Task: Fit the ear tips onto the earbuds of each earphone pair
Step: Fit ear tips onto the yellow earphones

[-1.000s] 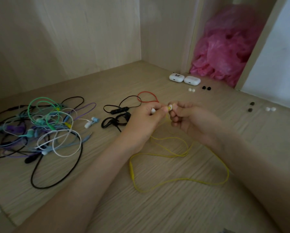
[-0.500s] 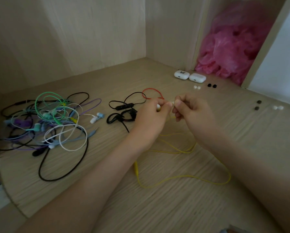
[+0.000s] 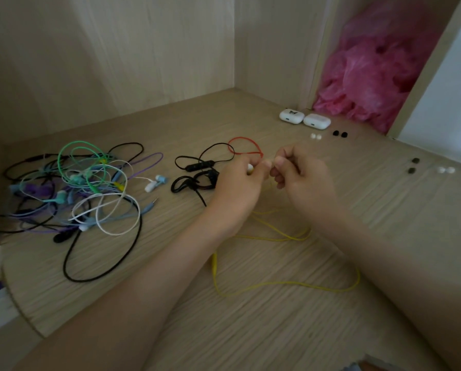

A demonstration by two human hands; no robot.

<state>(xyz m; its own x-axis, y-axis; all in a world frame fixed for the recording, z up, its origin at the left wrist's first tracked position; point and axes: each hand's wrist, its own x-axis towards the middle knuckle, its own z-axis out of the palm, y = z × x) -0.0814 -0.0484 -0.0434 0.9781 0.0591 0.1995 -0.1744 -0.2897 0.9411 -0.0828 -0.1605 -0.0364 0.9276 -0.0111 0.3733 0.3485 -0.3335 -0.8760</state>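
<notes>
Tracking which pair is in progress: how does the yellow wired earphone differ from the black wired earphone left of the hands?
The yellow wired earphone rises into the right hand, beside the left hand pinching a small white ear tip; the black wired earphone lies on the wooden table, gripped by neither hand. The yellow cable sprawls in wide loops; the black one is bunched tight. Both are thin cords.

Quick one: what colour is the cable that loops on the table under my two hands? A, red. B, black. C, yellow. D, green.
C: the yellow cable loops across the table and rises toward the left hand, which pinches a white piece, and the right hand.
</notes>
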